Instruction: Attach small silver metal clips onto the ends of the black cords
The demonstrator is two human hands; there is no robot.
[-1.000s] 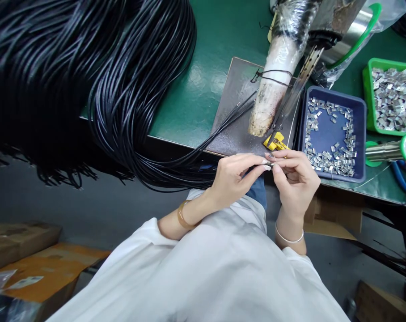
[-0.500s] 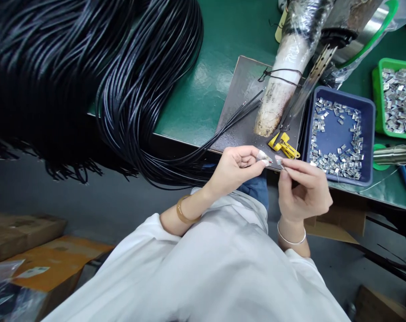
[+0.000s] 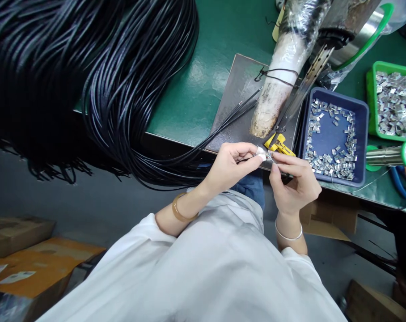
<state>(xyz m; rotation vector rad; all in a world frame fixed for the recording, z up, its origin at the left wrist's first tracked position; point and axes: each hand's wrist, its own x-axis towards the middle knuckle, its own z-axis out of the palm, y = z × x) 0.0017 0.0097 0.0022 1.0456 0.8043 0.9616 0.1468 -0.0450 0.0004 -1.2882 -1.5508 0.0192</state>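
My left hand (image 3: pixel 232 164) is closed in a pinch on the end of a black cable (image 3: pixel 245 157), which is mostly hidden by the fingers. White coverings wrap its thumb and fingertip. Opposite it, my right hand (image 3: pixel 295 181) pinches a small, thin silvery piece (image 3: pixel 271 156) between thumb and fingers. Both sets of fingertips nearly meet above the front edge of a dark board (image 3: pixel 227 107). Whether the piece touches the cable end is too small to tell. Just behind the fingertips lies a yellow clip-like tool (image 3: pixel 280 145), beside the tip of a soldering iron (image 3: pixel 298 98).
Bundles of black cable (image 3: pixel 132 89) cover the left of the green table (image 3: pixel 209 27). A wrapped white tube (image 3: pixel 272 96) leans over the board. Rightward stand a blue tray (image 3: pixel 364 134) and a green bin (image 3: pixel 372 100) of small metal parts, near a spool (image 3: pixel 384 155).
My right hand has moved left, bringing the silvery piece up to my left fingertips. The gap between the hands has closed. The whole view has shifted slightly.
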